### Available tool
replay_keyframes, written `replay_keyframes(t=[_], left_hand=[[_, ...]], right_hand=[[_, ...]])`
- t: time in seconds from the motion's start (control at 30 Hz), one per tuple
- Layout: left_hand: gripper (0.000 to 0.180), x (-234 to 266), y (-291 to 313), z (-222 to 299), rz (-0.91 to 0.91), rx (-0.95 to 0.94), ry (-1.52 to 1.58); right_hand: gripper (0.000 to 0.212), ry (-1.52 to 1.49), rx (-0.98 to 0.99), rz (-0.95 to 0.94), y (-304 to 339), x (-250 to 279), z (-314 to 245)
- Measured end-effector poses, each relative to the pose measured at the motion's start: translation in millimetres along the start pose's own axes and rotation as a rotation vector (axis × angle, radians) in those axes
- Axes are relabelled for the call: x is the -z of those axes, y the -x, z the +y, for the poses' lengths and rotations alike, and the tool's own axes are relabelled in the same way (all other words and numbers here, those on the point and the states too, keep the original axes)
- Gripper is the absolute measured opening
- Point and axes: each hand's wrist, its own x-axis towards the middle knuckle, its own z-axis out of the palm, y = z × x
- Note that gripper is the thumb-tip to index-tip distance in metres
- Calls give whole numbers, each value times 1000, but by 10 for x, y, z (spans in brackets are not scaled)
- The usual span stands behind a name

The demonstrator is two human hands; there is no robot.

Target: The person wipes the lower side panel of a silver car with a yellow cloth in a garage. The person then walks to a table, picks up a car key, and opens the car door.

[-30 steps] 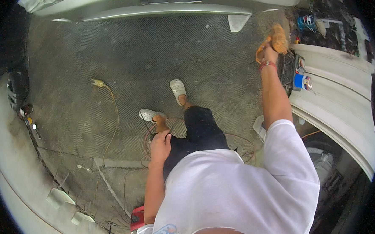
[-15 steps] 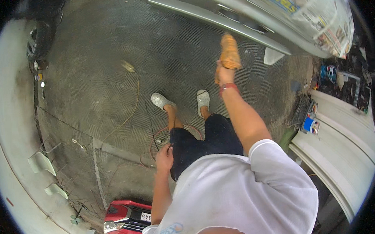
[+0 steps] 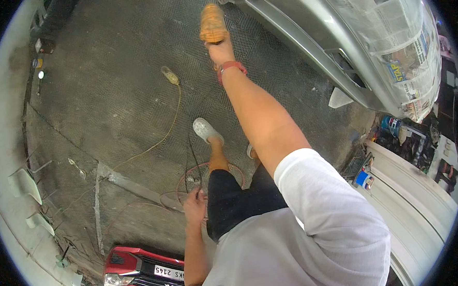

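Far out in front of me, my right hand [image 3: 221, 51] grips an orange tool [image 3: 212, 23] with a banded, barrel-shaped body. Its exact kind I cannot make out. The tool is in the air near the end of a silver car bumper [image 3: 307, 45], apart from it. By my left thigh, my left hand [image 3: 194, 208] is closed around a thin black cord [image 3: 187, 158]. The cord runs up from those fingers across the dark floor beside my left shoe. My right arm is stretched out; the left one hangs low.
Newspaper [image 3: 409, 66] covers the car above the bumper. On the floor lies a yellow extension cord with an outlet end [image 3: 170, 75]. Reddish hose [image 3: 178, 184] coils behind my feet. A red car front [image 3: 142, 274] stands behind left, white panels [image 3: 413, 195] and a blue-and-white can [image 3: 364, 179] right.
My right hand has swung left and farther forward with the orange tool. The view has turned, so the silver bumper now slants more steeply at the right. My left hand stays low beside my thigh.
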Motion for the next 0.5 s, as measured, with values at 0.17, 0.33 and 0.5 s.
replay_keyframes(t=[0.17, 0.33, 0.5], left_hand=[[29, -84, -164, 187, -40, -34, 76], [26, -433, -137, 417, -105, -177, -35], [25, -904, -7, 882, -190, -309, -126]], right_hand=[[59, 680, -300, -126, 330, 694, -32], [62, 775, -376, 56, 926, 2406, 720], [60, 806, -483, 239, 1633, 4450, 1152]])
